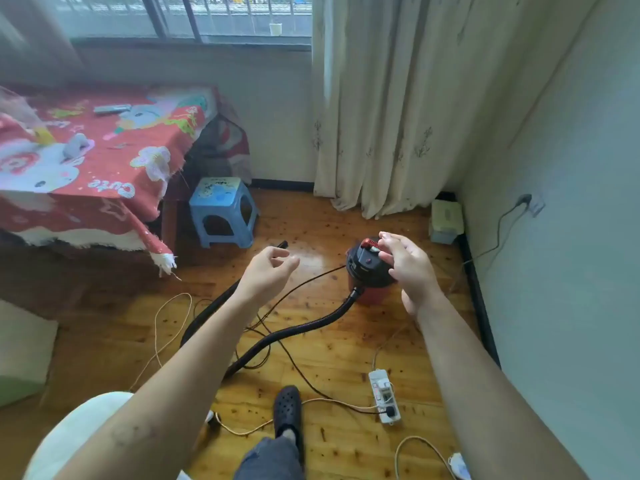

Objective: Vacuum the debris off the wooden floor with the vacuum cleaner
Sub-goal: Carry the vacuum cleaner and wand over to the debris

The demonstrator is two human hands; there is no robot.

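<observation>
The vacuum cleaner (369,268), a small red-and-black canister, stands on the wooden floor (329,344) at about one o'clock from the person's foot. Its black hose (298,329) curls back toward seven o'clock, and the nozzle (282,244) lies near eleven. The right hand (407,268) hovers open over the canister's top, fingers spread, holding nothing. The left hand (268,273) hangs loosely curled and empty above the hose. The step in hand looks like switching on: press the top button squarely, then grasp the hose near the nozzle, keeping clear of the cords (277,344) trailing to the power strip (383,396) at five o'clock
</observation>
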